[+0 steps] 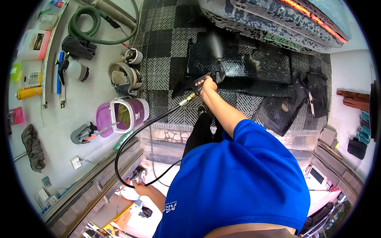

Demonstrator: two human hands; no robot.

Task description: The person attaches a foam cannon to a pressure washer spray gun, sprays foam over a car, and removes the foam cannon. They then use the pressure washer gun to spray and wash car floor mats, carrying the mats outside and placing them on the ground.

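My right hand (208, 86) is closed around the grip of a black pressure washer gun (218, 72). White spray (216, 47) fans from its nozzle onto a wet, shiny black mat (232, 65) lying on the floor. A brass fitting (187, 99) joins the gun to a black hose (131, 139), which loops down to the left. Lower left, my left hand (142, 189) grips that hose, its fingers partly seen. More black floor mats (279, 109) lie to the right, one overlapping the others.
A camouflage-patterned car rear (270, 25) stands beyond the mats. Checkered grating tiles (158, 73) cover the floor. Along the left wall are a purple-and-white bin (104, 119), a bucket (123, 75), a coiled green hose (95, 25) and a bottle shelf (48, 59). Cloths (363, 127) hang right.
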